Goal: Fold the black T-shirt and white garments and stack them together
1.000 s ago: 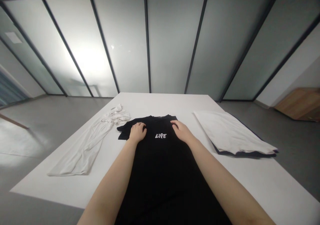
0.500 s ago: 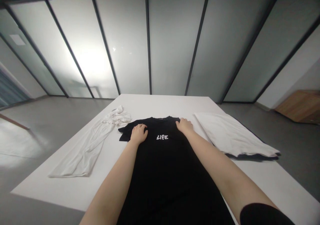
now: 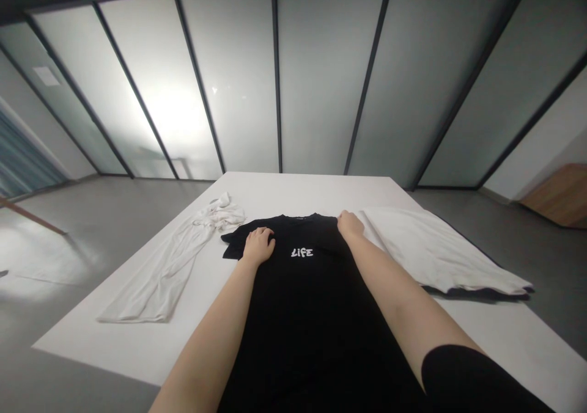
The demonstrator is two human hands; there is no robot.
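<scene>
A black T-shirt (image 3: 298, 291) with small white lettering lies spread on the white table (image 3: 307, 187), its collar toward the far side. My left hand (image 3: 259, 245) rests palm down on the shirt's upper left, by the sleeve, with the fingers loosely extended. At the shirt's right shoulder edge, my right hand (image 3: 350, 225) has its fingers curled together and appears to pinch the black fabric. The right sleeve is hidden from view behind this hand and forearm.
A crumpled white garment (image 3: 169, 272) stretches along the table's left side. On the right lies a flat stack of white and dark clothing (image 3: 435, 248). Frosted glass panels (image 3: 321, 83) stand behind the table, and a wooden piece (image 3: 559, 196) is at the far right.
My right hand has shifted slightly outward to the shirt's right shoulder edge, and its fingers have curled in. My left hand stays on the shirt. The view has turned slightly left.
</scene>
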